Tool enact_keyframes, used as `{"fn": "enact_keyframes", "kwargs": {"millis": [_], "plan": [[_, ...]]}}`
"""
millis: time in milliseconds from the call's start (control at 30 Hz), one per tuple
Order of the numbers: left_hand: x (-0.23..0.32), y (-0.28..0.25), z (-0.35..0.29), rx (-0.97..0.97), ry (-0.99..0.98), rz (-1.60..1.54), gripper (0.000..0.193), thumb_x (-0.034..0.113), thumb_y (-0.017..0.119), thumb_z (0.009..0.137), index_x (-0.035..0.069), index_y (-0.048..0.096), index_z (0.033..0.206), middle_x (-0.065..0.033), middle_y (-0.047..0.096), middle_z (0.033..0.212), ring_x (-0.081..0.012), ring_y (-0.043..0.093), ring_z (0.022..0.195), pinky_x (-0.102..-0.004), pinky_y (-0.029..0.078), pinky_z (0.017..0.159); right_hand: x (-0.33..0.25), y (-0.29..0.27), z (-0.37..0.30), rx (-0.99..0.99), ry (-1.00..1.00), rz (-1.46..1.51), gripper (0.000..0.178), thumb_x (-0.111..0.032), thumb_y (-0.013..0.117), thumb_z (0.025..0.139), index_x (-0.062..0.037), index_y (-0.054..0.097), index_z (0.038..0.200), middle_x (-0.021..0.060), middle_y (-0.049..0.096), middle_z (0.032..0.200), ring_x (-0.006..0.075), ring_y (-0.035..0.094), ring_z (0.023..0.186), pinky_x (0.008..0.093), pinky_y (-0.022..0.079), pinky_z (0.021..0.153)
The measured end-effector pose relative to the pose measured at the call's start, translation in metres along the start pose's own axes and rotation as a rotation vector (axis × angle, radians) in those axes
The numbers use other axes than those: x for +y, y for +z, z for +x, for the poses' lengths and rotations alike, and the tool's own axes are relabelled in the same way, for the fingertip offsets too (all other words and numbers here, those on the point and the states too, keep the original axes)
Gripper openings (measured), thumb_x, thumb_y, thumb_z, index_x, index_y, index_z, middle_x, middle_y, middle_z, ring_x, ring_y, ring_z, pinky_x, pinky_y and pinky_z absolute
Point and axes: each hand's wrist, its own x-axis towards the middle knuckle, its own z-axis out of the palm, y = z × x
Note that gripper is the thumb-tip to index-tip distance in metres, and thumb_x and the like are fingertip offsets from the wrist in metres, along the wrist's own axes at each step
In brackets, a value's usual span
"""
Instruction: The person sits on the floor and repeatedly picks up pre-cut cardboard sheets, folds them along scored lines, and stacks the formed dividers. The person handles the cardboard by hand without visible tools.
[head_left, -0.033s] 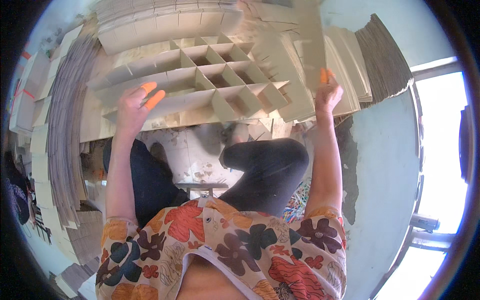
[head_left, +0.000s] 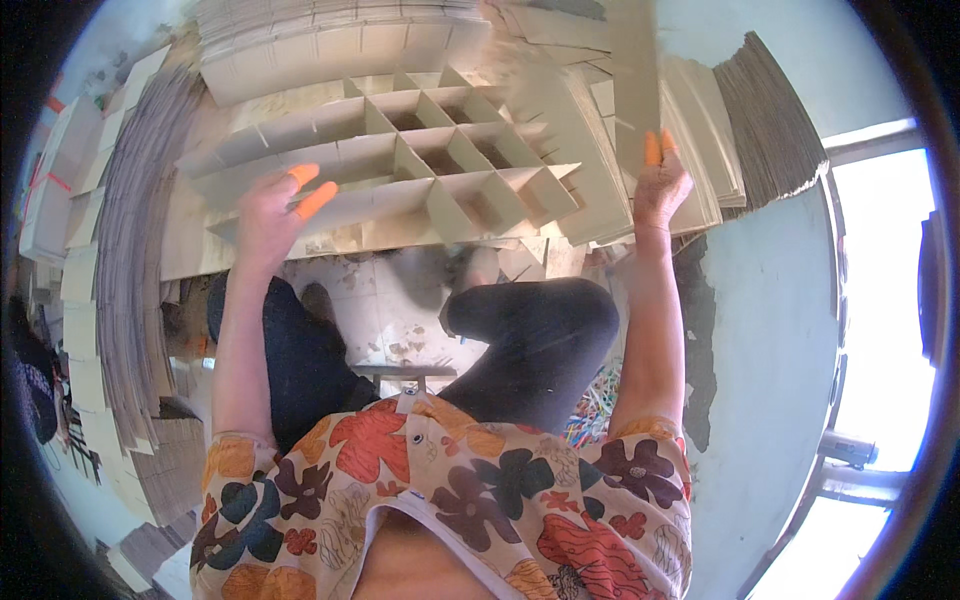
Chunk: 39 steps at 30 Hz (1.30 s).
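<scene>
gripping the near end of a long cardboard strip [head_left: 636, 80], my right hand [head_left: 663, 190] is closed on it, orange covers [head_left: 652, 148] on two of its fingertips; the strip reaches away from me and looks a little blurred. my left hand [head_left: 270, 212] is loose and holds nothing that i can see, its fingers parted, two of them in orange covers as well. it is at the left part of the cardboard divider [head_left: 408, 160], and i cannot tell whether it touches it. that divider lies on the surface [head_left: 195, 255] in front of me, mostly between my two hands: long strips run left to right, and toward the right short cross pieces meet them to make four-sided cells. just right of the divider is a pile of flat cardboard pieces [head_left: 575, 150], and farther right a thick grey-edged stack [head_left: 775, 120]. behind the divider sits a row of slotted pieces [head_left: 340, 50]. on my left runs a long stack of cardboard [head_left: 135, 200]. nearer my body are my dark trousers [head_left: 540, 335], with a heap of coloured strands [head_left: 598, 400] to their right. a bright window [head_left: 885, 230] shows at the far right.
</scene>
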Motion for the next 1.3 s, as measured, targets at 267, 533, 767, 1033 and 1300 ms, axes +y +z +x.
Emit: {"fn": "enact_keyframes", "kwargs": {"millis": [267,533,767,1033,1300], "plan": [[-0.012,0.017,-0.013,-0.222,0.029,0.108,0.024,0.016,0.072,0.072,0.002,0.065,0.091,-0.0145,0.064,0.081,-0.0334,0.059,0.078,-0.0414,0.048,0.071,-0.153,-0.004,-0.017,-0.62,-0.131,0.459,0.036,-0.008,0.074,0.072,-0.0008,0.065,0.106,0.0211,0.065,0.084,0.0098,0.05,0.054,0.0285,0.045,0.052],[-0.02,0.033,-0.019,-0.162,0.045,0.002,0.014,0.01,0.071,0.072,0.005,0.061,0.081,-0.014,0.06,0.072,-0.0327,0.059,0.071,-0.0412,0.047,0.061,-0.203,0.025,-0.042,-0.848,-0.248,0.491,0.046,-0.003,0.069,0.075,-0.0003,0.057,0.119,0.0225,0.063,0.077,0.032,0.063,0.067,0.0358,0.049,0.063],[-0.022,0.035,-0.018,-0.135,0.016,0.018,0.015,0.01,0.071,0.071,0.005,0.059,0.078,-0.0144,0.057,0.069,-0.0336,0.057,0.069,-0.0432,0.046,0.06,-0.218,0.029,-0.039,-0.919,-0.195,0.499,0.044,-0.001,0.067,0.075,0.0016,0.057,0.118,0.0262,0.059,0.079,0.0319,0.063,0.069,0.0345,0.048,0.064],[-0.022,0.037,-0.015,-0.14,0.002,0.014,0.014,0.009,0.071,0.071,0.005,0.06,0.078,-0.0141,0.056,0.069,-0.0336,0.057,0.069,-0.0433,0.046,0.06,-0.219,0.039,-0.041,-0.914,-0.293,0.468,0.047,-0.001,0.07,0.075,0.0017,0.057,0.12,0.0184,0.067,0.102,0.0109,0.06,0.073,0.0265,0.05,0.068],[-0.029,0.041,-0.016,-0.151,0.053,-0.019,0.015,0.009,0.072,0.07,0.005,0.062,0.079,-0.0138,0.056,0.069,-0.0323,0.058,0.068,-0.0428,0.046,0.06,-0.222,0.06,-0.038,-0.954,-0.392,0.529,0.045,-0.001,0.067,0.076,0.001,0.057,0.119,0.02,0.066,0.1,0.0191,0.066,0.081,0.0297,0.051,0.075]]}}
